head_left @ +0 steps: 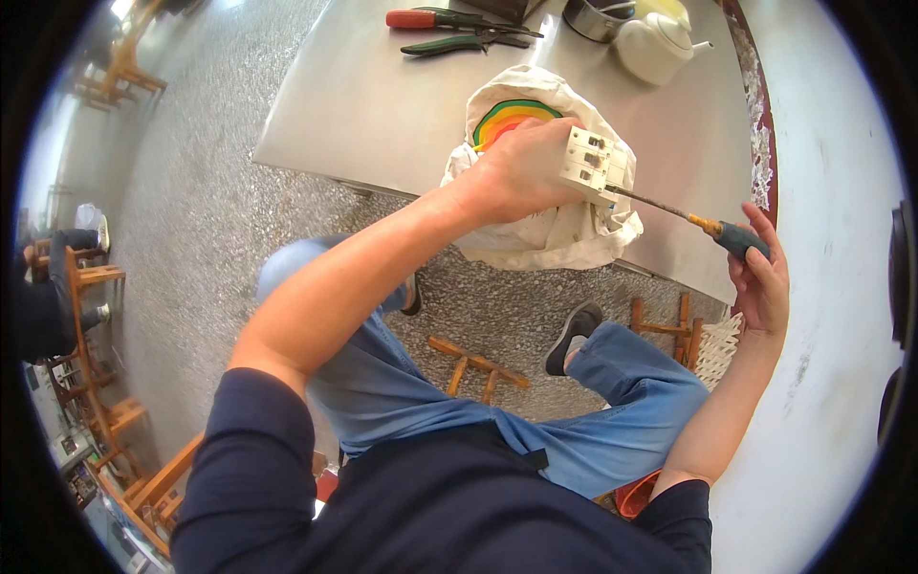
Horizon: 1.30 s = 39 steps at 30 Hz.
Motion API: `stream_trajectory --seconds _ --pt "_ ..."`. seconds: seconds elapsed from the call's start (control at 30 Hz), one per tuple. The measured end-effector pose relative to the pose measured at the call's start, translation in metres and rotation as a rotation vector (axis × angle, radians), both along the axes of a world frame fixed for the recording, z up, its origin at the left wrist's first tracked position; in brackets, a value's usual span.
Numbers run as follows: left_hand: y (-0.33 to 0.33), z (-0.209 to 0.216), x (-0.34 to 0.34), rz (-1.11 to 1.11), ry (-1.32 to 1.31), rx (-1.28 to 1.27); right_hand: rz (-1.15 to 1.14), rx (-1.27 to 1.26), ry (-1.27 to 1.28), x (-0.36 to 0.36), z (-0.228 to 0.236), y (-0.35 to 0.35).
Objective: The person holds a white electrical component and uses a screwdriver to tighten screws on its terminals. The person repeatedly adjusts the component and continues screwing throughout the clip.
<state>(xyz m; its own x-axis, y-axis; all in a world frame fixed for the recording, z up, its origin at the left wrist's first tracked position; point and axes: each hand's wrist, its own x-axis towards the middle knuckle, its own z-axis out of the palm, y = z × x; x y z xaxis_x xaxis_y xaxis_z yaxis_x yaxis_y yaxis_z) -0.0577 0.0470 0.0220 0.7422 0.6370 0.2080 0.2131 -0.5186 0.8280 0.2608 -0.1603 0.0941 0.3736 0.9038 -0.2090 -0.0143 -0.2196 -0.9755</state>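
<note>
My left hand [521, 172] is closed around a white circuit breaker [586, 161], its switch side turned to the right. In my right hand [762, 277] is a screwdriver [660, 205], gripped by its dark blue handle with the fingers round the end. Its long, thin shaft points left, and the tip meets the lower right edge of the breaker. Beneath both lies a crumpled off-white cloth bag [535, 239] with a rainbow-coloured print, partly hidden by my left hand and wrist.
On the metal table [354, 105] lie red-handled pliers [430, 19] and green-handled cutters [445, 44]. A cream teapot [655, 48] and a metal bowl [595, 17] stand at the back right. A white wall [822, 316] runs along the right. Wooden stools [120, 421] are at the left.
</note>
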Motion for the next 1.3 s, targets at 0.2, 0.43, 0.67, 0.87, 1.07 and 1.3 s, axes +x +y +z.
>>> stream_trajectory --seconds 0.2,0.43,0.67,0.87,1.07,1.3 --pt "0.005 -0.003 -0.002 -0.021 -0.014 -0.067 -0.138 0.03 -0.036 -0.022 -0.003 0.011" --pt "0.004 -0.005 0.0 -0.019 -0.028 -0.076 -0.073 -0.095 0.057 0.011 -0.01 0.003" --pt "0.005 0.003 0.001 -0.036 -0.003 -0.09 -0.072 -0.115 0.025 0.011 -0.008 0.003" --pt "0.008 -0.007 0.002 0.002 0.049 -0.117 -0.057 0.074 -0.033 -0.012 -0.002 0.008" --pt "0.016 -0.012 0.003 -0.019 -0.005 -0.223 -0.15 -0.103 0.035 -0.002 -0.008 0.019" --pt "0.023 -0.012 0.007 -0.038 0.011 -0.219 -0.11 0.005 0.008 -0.003 -0.006 0.016"
